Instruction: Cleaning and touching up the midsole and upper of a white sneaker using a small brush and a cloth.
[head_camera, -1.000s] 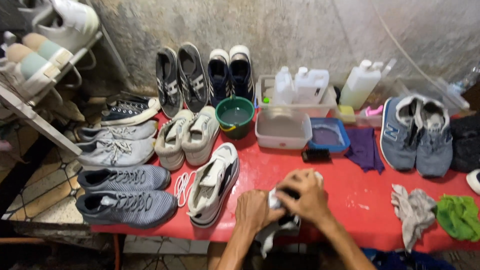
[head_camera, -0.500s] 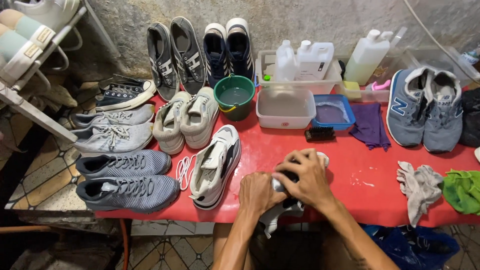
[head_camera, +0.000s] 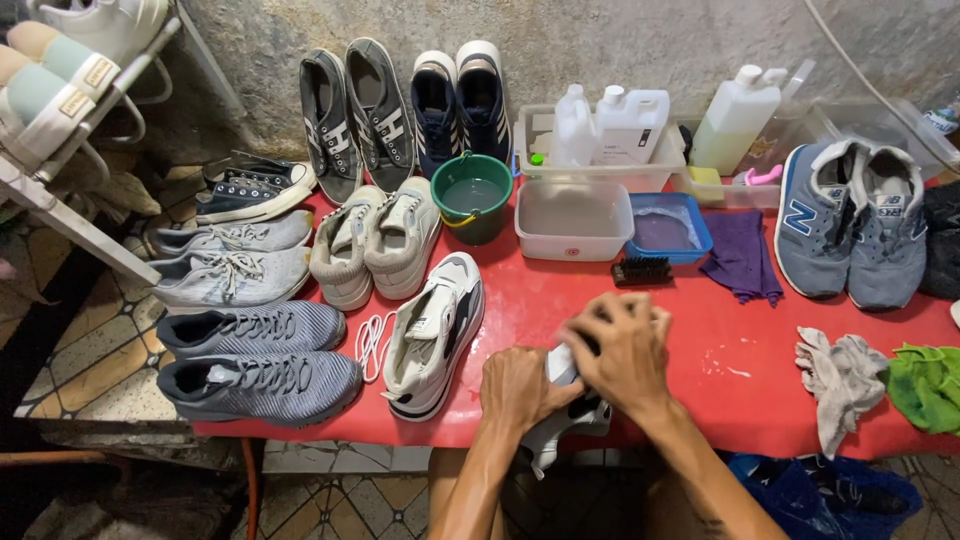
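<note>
Shoe: white sneaker (head_camera: 562, 420) sitting at near edge of red table (head_camera: 740, 390), within easy reach.
Hands: left hand (head_camera: 520, 385) steadying it; right hand (head_camera: 620, 350) pressing on top, both closed around it.
Supplies: brush (head_camera: 641, 271) and green bucket (head_camera: 472, 196) waiting behind.

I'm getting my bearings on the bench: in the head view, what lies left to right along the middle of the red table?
Beige sneaker pair → green bucket → clear plastic tub → blue tray → purple cloth → blue-grey sneaker pair.
</note>
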